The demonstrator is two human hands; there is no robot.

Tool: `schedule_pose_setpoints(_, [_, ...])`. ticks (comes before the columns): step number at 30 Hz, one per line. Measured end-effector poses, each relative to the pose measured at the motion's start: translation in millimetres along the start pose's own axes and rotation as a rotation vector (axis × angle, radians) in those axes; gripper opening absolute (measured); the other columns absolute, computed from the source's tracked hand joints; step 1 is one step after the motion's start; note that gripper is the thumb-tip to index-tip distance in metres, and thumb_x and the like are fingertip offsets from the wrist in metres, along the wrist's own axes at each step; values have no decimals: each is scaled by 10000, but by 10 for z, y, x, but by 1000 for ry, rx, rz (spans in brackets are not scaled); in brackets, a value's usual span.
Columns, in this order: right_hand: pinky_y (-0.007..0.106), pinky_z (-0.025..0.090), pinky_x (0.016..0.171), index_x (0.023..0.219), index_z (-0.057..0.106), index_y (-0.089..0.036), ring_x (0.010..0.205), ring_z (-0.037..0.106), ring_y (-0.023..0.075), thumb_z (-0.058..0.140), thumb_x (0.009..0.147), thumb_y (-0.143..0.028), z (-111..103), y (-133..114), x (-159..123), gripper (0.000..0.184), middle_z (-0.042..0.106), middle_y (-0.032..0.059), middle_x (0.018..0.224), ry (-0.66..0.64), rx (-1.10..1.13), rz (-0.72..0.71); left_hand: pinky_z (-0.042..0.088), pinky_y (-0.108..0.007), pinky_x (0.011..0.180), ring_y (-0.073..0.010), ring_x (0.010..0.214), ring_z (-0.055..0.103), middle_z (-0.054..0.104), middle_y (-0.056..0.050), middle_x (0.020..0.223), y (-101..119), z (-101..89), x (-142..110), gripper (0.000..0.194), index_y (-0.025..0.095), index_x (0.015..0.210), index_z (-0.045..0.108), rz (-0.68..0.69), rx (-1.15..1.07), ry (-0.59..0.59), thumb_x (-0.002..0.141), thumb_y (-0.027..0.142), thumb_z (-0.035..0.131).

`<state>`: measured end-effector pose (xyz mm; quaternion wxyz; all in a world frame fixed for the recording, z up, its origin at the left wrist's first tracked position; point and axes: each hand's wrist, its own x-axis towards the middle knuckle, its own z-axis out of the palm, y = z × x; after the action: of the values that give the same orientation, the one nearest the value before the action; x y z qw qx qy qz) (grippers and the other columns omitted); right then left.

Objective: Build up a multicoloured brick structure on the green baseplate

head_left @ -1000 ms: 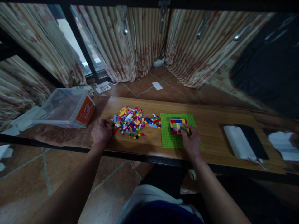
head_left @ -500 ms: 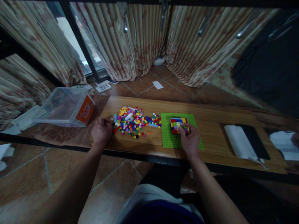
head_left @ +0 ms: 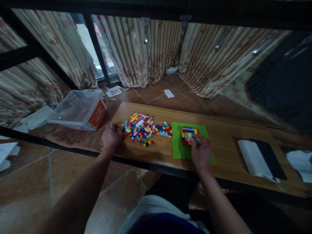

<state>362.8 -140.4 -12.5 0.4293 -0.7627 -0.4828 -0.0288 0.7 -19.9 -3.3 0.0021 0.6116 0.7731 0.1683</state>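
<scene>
A rectangular build of toy bricks (head_left: 187, 131) in red, yellow, blue and white stands on a green studded baseplate (head_left: 178, 150). My right hand (head_left: 202, 152) is at the build's right front part, thumb and fingers closed round it; whether a loose brick is also between the fingertips is hidden. My left hand (head_left: 111, 136) rests on the table at the left edge of a pile of loose toy bricks (head_left: 141, 127). Its fingers are curled in beside a red brick, and what they hold, if anything, cannot be made out. The pile stretches to the baseplate's left edge.
On the wooden tabletop (head_left: 224, 146), a white pouch (head_left: 253, 159) lies by a dark flat object (head_left: 270, 159) at the right. A clear plastic bin (head_left: 73, 112) with an orange label stands at the left. Patterned curtains (head_left: 163, 48) hang behind.
The camera view has shifted, so everything sits a little further right and lower. Both hands stay at the same places, the left by the pile and the right on the build.
</scene>
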Motion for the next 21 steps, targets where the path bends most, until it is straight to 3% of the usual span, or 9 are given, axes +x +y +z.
schedule_pose_setpoints(4, [454,412,950,1046,683,-178,1071,554,266,515,922,-360,30,-257,-64,277,647,140,1117,44,-37,-197,431,-327,678,-255,897,624,655,-97,995,2,-3,-11,210,204,944,624,-1,-1,1,877,258,432])
schedule_pose_setpoints(8, [414,431,901,984,697,-194,958,562,247,436,938,-240,211,-505,-68,268,675,100,981,-183,-46,-347,429,-323,687,-250,889,624,658,-96,989,2,-6,-19,206,203,947,623,-3,-12,-2,875,265,441])
schedule_pose_setpoints(12, [434,424,857,990,699,-185,917,543,282,419,879,-133,406,-567,-25,306,650,123,915,-319,-147,-372,428,-322,696,-248,894,624,662,-104,1005,-2,-3,-17,215,195,962,629,-13,-12,-17,874,277,451])
schedule_pose_setpoints(21, [442,415,830,875,683,-200,884,533,285,446,869,-123,498,-604,-49,249,644,129,882,-342,-226,-382,426,-331,683,-258,901,631,664,-109,997,-4,-3,-4,231,192,956,636,-12,-6,-17,878,271,434])
